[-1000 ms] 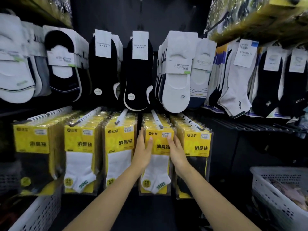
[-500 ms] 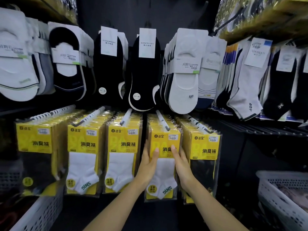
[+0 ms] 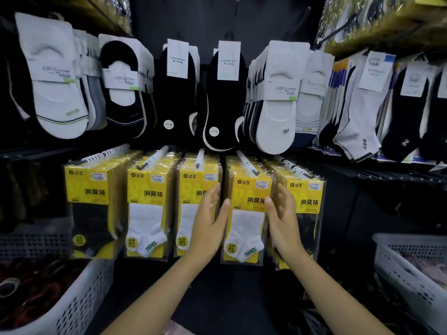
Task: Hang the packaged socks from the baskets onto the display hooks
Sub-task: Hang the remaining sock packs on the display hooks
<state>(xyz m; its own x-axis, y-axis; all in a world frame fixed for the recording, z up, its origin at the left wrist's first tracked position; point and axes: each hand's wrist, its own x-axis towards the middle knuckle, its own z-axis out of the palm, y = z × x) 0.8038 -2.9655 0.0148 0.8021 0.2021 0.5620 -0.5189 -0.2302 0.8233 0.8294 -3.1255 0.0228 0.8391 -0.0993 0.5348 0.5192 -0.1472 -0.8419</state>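
Several rows of yellow packaged socks hang on white display hooks across the lower rack. The front pack with a white sock [image 3: 246, 213] hangs on its hook [image 3: 246, 164] between my two hands. My left hand [image 3: 210, 221] is at the pack's left edge with straight fingers, thumb toward the pack. My right hand [image 3: 281, 218] is at the right edge, fingers loosely spread and blurred. Neither hand holds anything. White perforated baskets stand at the lower left [image 3: 79, 301] and lower right [image 3: 408, 281].
Above the yellow packs hang rows of white, black and grey low-cut socks [image 3: 278, 97] on card labels. More ankle socks [image 3: 358, 105] fill the right wall. A dark floor gap lies under the rack between the two baskets.
Both hands have come off the front yellow pack and pulled slightly back and apart. The view has moved closer to the rack.
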